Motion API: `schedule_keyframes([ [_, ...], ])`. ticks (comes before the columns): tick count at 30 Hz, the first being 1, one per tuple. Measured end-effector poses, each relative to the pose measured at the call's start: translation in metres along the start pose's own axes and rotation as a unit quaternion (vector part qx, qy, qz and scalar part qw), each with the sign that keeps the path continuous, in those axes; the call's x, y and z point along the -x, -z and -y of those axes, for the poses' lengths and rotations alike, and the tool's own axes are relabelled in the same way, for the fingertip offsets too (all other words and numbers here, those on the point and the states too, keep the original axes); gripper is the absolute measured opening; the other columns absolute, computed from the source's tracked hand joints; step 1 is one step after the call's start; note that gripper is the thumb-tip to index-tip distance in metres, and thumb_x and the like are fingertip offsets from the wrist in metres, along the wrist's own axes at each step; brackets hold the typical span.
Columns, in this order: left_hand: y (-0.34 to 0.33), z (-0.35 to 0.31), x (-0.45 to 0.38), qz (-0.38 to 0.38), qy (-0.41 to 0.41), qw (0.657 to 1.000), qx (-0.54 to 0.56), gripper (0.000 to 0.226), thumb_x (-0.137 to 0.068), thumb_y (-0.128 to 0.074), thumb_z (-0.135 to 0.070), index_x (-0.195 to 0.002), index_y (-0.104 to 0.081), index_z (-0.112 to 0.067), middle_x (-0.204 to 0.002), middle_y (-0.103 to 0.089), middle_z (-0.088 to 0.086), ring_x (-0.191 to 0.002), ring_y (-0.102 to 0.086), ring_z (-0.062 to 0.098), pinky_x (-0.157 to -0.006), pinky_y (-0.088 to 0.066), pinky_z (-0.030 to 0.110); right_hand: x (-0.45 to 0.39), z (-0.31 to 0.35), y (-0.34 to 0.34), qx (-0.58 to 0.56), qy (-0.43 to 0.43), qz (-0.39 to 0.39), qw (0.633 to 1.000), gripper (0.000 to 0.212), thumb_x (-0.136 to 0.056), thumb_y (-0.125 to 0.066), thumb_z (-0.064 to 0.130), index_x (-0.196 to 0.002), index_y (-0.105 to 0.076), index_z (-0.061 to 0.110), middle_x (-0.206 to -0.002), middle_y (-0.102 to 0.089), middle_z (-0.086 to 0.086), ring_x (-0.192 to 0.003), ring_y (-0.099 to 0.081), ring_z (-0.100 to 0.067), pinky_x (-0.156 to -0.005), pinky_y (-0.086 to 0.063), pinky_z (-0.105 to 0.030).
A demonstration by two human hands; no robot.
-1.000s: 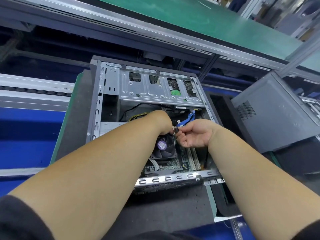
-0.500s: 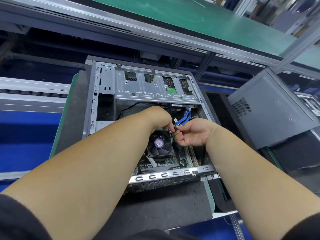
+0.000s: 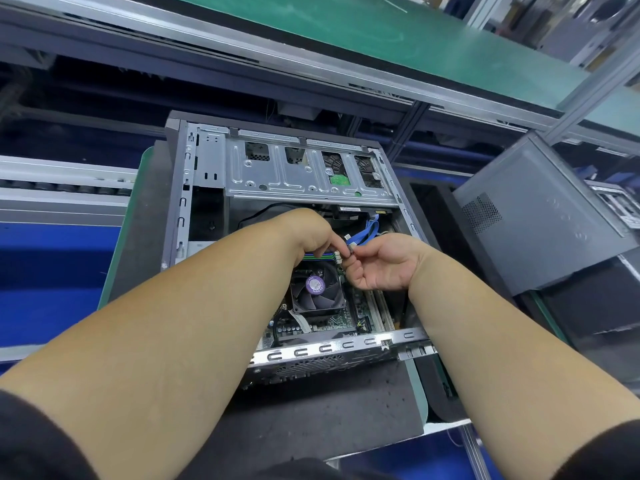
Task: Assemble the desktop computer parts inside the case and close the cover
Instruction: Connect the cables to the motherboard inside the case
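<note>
An open grey computer case (image 3: 180, 202) lies on its side on a dark foam pad. Inside are a silver drive cage (image 3: 287, 178), a motherboard with a black CPU fan (image 3: 317, 291) bearing a purple sticker, and a blue flat cable (image 3: 369, 233). My left hand (image 3: 313, 233) and my right hand (image 3: 384, 265) meet above the fan. Together their fingertips pinch a small dark connector (image 3: 349, 252) at the end of the blue cable. The rest of my left hand's fingers are hidden behind its back.
A grey side cover (image 3: 540, 216) leans at the right of the case. The foam pad (image 3: 311, 410) sits on a green-edged pallet on a blue conveyor. A green-topped shelf (image 3: 381, 32) runs across the back above a metal rail.
Both hands stayed together on the connector and shifted slightly up and left in view as my head moved closer. The case has not moved.
</note>
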State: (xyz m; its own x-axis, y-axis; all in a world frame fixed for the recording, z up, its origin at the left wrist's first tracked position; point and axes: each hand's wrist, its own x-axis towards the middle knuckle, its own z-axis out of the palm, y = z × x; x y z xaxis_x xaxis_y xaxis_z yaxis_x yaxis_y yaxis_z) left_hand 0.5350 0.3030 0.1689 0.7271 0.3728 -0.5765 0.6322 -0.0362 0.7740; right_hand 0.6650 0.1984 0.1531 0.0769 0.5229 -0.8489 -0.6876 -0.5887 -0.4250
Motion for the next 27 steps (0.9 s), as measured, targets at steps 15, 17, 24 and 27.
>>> schedule_keyframes([
  [15,-0.004,0.000,-0.008,-0.085,-0.049,0.985,-0.140,0.019,-0.078,-0.074,-0.028,-0.074,-0.068,-0.011,-0.075,-0.060,0.001,-0.071,-0.054,0.020,-0.058,-0.041,0.024,0.000,-0.004,-0.004,-0.014,0.034,-0.056,0.998,0.017,-0.100,-0.046,0.000,-0.092,-0.061,-0.001,-0.083,-0.062,-0.010,-0.070,-0.052,-0.011,-0.051,-0.053,-0.018],
  [17,-0.007,0.002,-0.007,-0.091,-0.077,0.980,-0.160,0.030,-0.074,-0.072,-0.042,-0.072,-0.069,-0.012,-0.066,-0.056,0.000,-0.061,-0.048,0.018,-0.055,-0.036,0.026,0.002,-0.004,-0.004,-0.013,0.053,-0.083,0.995,0.016,-0.099,-0.048,-0.002,-0.090,-0.061,-0.001,-0.074,-0.066,-0.011,-0.070,-0.054,-0.012,-0.051,-0.053,-0.018],
  [24,-0.009,0.005,-0.007,-0.202,-0.216,0.929,-0.223,0.021,-0.078,-0.076,-0.025,-0.065,-0.060,-0.022,-0.094,-0.061,-0.001,-0.096,-0.061,0.020,-0.071,-0.043,0.026,0.014,0.011,-0.011,0.018,0.098,-0.127,0.987,0.013,-0.096,-0.055,-0.002,-0.084,-0.060,-0.005,-0.063,-0.067,-0.013,-0.073,-0.061,-0.018,-0.054,-0.059,-0.023],
  [27,-0.009,0.005,-0.006,-0.229,-0.251,0.911,-0.232,0.027,-0.080,-0.075,-0.022,-0.063,-0.054,-0.025,-0.103,-0.053,0.001,-0.102,-0.056,0.022,-0.076,-0.043,0.028,0.020,0.018,-0.016,0.073,0.098,-0.138,0.983,0.014,-0.096,-0.059,0.003,-0.083,-0.061,-0.002,-0.064,-0.066,-0.012,-0.073,-0.061,-0.018,-0.055,-0.059,-0.026],
])
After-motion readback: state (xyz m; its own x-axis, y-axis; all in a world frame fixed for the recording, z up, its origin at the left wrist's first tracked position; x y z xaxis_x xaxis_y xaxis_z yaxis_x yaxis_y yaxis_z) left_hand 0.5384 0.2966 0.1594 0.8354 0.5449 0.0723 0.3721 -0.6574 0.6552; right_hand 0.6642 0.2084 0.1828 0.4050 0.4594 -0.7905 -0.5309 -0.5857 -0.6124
